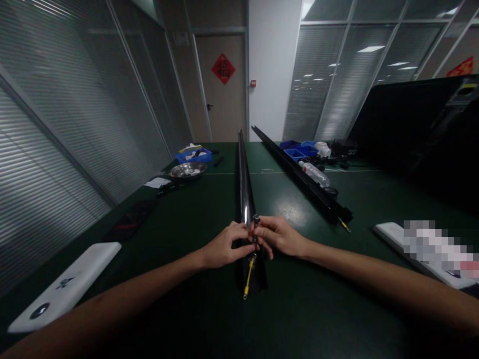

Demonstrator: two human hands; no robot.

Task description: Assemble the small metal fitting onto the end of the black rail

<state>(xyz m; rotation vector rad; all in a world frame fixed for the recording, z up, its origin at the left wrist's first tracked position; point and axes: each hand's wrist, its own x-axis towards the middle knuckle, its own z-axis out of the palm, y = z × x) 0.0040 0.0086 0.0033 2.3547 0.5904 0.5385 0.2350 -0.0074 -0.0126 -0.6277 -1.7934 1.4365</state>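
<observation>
At the middle of the table (pixel 209 204), the right hand (pixel 282 237) has thumb and fingertips pinched on a small metal part (pixel 256 219), its rounded top poking up over the grip. The left hand (pixel 226 245) meets it from nine o'clock, fingers and thumb curled in; whether that grip grasps the part or the rail (pixel 244 189) cannot be told. The rail runs from under the hands toward twelve, with a yellow lead (pixel 248 280) at six. A second rail (pixel 299 179) lies apart toward one and two, the bottle (pixel 315 174) just beyond it and blue bins (pixel 295 154) at one. The bowl (pixel 187 170) sits between ten and eleven. One white unit (pixel 71 284) lies past eight, another (pixel 392 237) at three.
</observation>
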